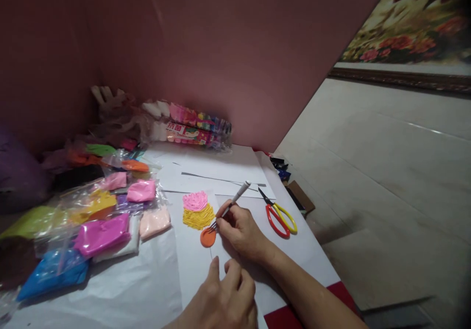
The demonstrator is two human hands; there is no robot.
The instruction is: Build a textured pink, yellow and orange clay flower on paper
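Observation:
A fork [241, 191] with a striped handle is pinched in my right hand [241, 231], its tines pointing down and left. The tines meet the upper edge of a flat orange clay piece [208, 238] on a white sheet of paper [187, 255]. Just above lie a textured yellow clay patch [198, 216] and a textured pink clay patch [195, 201], touching each other. My left hand [228, 292] rests on the paper below the orange piece, fingers bent and apart, with nothing visible in them. A thin drawn line [211, 253] runs from the orange piece toward it.
Scissors [281, 218] with red and yellow handles lie to the right. Bags of coloured clay, including magenta [103, 235] and blue [53, 275], crowd the left side. Packaged clay sticks [187, 135] and a paper with dark strips [221, 179] are behind. A pink panel [206, 49] stands at the back.

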